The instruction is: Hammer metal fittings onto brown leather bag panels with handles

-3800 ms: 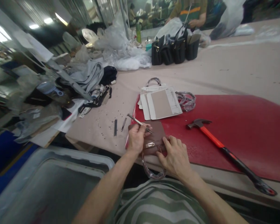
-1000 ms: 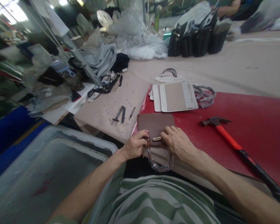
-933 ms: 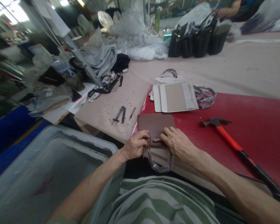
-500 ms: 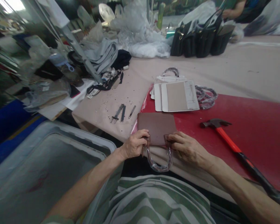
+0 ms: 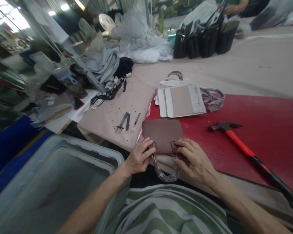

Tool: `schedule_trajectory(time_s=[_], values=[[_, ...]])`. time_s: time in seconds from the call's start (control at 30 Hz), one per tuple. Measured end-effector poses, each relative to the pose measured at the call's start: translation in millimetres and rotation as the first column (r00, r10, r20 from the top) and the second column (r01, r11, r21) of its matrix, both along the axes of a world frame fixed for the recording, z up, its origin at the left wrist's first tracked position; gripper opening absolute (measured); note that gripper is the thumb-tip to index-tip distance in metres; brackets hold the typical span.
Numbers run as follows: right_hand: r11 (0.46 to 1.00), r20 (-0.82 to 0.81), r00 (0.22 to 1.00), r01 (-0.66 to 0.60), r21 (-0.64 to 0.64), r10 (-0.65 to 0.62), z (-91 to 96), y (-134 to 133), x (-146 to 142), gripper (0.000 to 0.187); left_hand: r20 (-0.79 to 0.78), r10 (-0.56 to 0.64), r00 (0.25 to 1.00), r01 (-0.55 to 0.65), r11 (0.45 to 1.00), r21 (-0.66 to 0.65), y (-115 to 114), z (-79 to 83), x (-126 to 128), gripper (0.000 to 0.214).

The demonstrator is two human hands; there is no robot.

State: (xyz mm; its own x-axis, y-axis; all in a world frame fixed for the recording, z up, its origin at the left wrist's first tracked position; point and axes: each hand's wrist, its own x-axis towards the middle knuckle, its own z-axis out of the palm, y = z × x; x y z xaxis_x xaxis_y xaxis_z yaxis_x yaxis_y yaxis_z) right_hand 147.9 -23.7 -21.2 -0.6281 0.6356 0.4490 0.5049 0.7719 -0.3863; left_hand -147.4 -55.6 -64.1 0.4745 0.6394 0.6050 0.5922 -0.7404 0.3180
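Observation:
A small brown bag (image 5: 162, 133) lies flat at the near edge of the red mat (image 5: 254, 130), its plastic-wrapped handle (image 5: 166, 174) hanging over the table edge. My left hand (image 5: 138, 157) grips the bag's left bottom corner where the handle joins. My right hand (image 5: 194, 159) has its fingers curled on the bag's right bottom corner, at the other handle end. Both hands close on the bag.
A hammer with an orange and black handle (image 5: 246, 149) lies on the mat to the right. Card pieces (image 5: 180, 100) and wrapped handles (image 5: 212, 97) lie behind the bag. Small metal tools (image 5: 125, 120) sit left. A grey bin (image 5: 51, 185) stands below left. Black bags (image 5: 205, 39) stand far back.
My left hand has put down the thin tool it held 3.8 s ago. The metal clasp is no longer visible on the bag. Both hands have shifted down to the handle ends.

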Motion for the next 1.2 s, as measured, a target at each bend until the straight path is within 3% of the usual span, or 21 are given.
schedule_trajectory(time_s=[0.2,0.33,0.5,0.57,0.6,0.63,0.67,0.7,0.73,0.8,0.87,0.93,1.07,1.2], values=[[0.975,-0.071,0.982,0.182,0.128,-0.174,-6.6,8,1,0.02,-0.068,-0.046,0.997,0.044,0.998,-0.034,27,10.3,15,0.043],[0.972,-0.065,0.981,0.191,0.138,-0.183,-12.0,13,1,0.028,-0.07,-0.022,0.997,0.018,0.998,-0.064,28,9.6,21,0.043],[0.963,-0.016,0.971,0.238,0.13,-0.238,-14.9,11,-4,0.03,0.07,-0.055,0.996,0.074,0.953,-0.295,28,31.3,15,0.05],[0.963,0.005,0.97,0.239,0.126,-0.242,-14.6,11,-5,0.031,0.122,0.049,0.991,0.0,0.93,-0.367,40,47.1,3,0.044],[0.963,0.012,0.97,0.239,0.128,-0.242,-14.3,11,-5,0.031,0.111,0.176,0.978,-0.118,0.91,-0.397,49,54.8,-6,0.037],[0.961,0.016,0.969,0.241,0.133,-0.245,-14.0,11,-6,0.031,0.052,0.341,0.938,-0.288,0.856,-0.429,60,61.9,-17,0.03],[0.96,0.018,0.968,0.245,0.139,-0.25,-13.8,12,-6,0.031,-0.043,0.515,0.856,-0.476,0.754,-0.454,73,68.1,-29,0.026],[0.958,0.019,0.967,0.247,0.146,-0.252,-13.6,12,-6,0.031,-0.179,0.646,0.742,-0.642,0.61,-0.464,85,73.3,-43,0.024],[0.957,0.017,0.968,0.246,0.156,-0.251,-13.4,13,-6,0.031,-0.321,0.702,0.636,-0.753,0.474,-0.456,96,77.5,-57,0.023],[0.954,0.009,0.969,0.24,0.178,-0.245,-13.0,14,-7,0.031,-0.451,0.725,0.521,-0.837,0.33,-0.437,114,83.2,-82,0.022],[0.953,0.004,0.971,0.236,0.191,-0.241,-12.8,16,-7,0.03,-0.508,0.702,0.5,-0.85,0.285,-0.444,123,85.4,-99,0.02],[0.953,0.001,0.971,0.235,0.192,-0.24,-13.2,17,-8,0.03,-0.553,0.659,0.511,-0.847,0.276,-0.454,127,85.0,-104,0.019],[0.958,0.009,0.968,0.246,0.148,-0.251,-14.5,16,-9,0.029,-0.613,0.573,0.544,-0.833,0.282,-0.476,133,80.2,-89,0.021],[0.962,0.04,0.963,0.263,0.073,-0.266,-9.7,11,-10,0.026,-0.662,0.552,0.507,-0.856,0.231,-0.463,147,75.0,-72,0.024]])
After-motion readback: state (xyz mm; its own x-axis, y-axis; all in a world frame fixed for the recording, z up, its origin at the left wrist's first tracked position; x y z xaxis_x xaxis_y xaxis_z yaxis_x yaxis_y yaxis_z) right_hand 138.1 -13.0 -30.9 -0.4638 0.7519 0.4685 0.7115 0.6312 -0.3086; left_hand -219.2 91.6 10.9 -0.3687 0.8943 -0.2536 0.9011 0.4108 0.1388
